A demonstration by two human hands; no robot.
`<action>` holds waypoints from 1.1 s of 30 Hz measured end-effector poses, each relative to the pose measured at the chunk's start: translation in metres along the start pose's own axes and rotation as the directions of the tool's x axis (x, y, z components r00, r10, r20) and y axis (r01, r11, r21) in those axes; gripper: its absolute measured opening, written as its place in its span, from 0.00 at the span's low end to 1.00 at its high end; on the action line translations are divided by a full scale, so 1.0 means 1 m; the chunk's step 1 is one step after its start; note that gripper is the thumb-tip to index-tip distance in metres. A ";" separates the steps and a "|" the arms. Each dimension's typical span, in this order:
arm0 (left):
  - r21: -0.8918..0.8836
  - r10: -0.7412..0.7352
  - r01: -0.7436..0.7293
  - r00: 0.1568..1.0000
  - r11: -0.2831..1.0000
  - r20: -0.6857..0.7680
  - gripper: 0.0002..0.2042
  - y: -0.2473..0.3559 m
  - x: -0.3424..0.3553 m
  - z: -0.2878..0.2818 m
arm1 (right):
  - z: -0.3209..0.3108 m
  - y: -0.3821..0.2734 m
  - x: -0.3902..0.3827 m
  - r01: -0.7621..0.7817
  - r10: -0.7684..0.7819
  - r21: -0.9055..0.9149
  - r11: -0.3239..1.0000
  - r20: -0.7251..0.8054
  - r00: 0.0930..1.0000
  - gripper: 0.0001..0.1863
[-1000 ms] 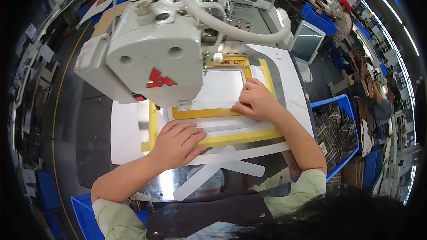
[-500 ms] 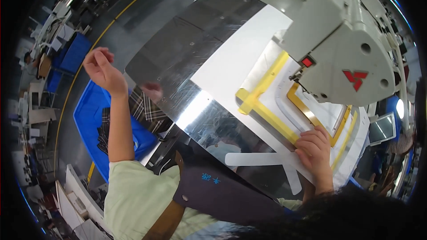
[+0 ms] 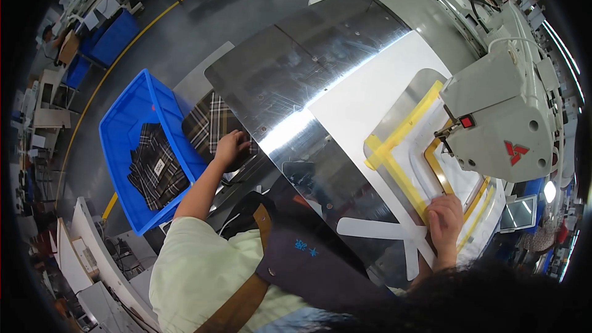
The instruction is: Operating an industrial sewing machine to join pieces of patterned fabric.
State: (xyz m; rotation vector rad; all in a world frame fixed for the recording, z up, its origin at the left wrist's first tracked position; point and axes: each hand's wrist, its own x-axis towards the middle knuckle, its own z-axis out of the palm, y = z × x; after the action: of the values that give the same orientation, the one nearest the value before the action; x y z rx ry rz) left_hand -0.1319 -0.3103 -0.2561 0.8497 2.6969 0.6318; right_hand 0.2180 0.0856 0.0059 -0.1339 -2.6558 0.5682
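Note:
My left hand is over a dark plaid fabric stack beside a blue bin, its fingers loosely bent and apart, touching the cloth. The bin holds more plaid pieces. On the right, my right hand has its fingers curled together at the lower edge of a template with yellow tape, near the gold-coloured frame; what the fingertips hold is hidden. The template lies on a white sheet under the white sewing machine head, which hides part of the frame.
A polished metal plate fills the middle. Translucent strips lie crossed near my right hand. A screen stands at the right. A yellow floor line runs at the left; a distant person sits among benches.
The view has swung left. My left hand has left the template, was raised in the air, and now is down on the plaid stack. My right hand has stayed by the template's edge.

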 end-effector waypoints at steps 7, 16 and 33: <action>0.014 0.008 -0.008 1.000 1.000 -0.030 0.13 -0.007 -0.001 0.001 | 0.000 0.001 0.001 0.028 -0.028 0.024 0.999 -0.019 0.999 0.03; 0.683 0.346 -0.323 0.932 0.655 0.109 0.24 0.000 -0.008 0.057 | 0.001 0.001 0.001 0.031 -0.030 0.020 0.999 -0.025 0.999 0.06; 0.041 0.049 -0.029 0.772 0.999 -0.633 0.19 0.074 0.101 -0.325 | -0.001 0.003 -0.005 -0.020 0.022 0.034 0.999 -0.034 0.999 0.06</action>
State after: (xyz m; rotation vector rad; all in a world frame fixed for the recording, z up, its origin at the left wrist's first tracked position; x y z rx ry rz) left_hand -0.2906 -0.3029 0.0539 0.8058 3.2972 1.0563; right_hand 0.2228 0.0882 0.0038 -0.1606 -2.6128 0.6113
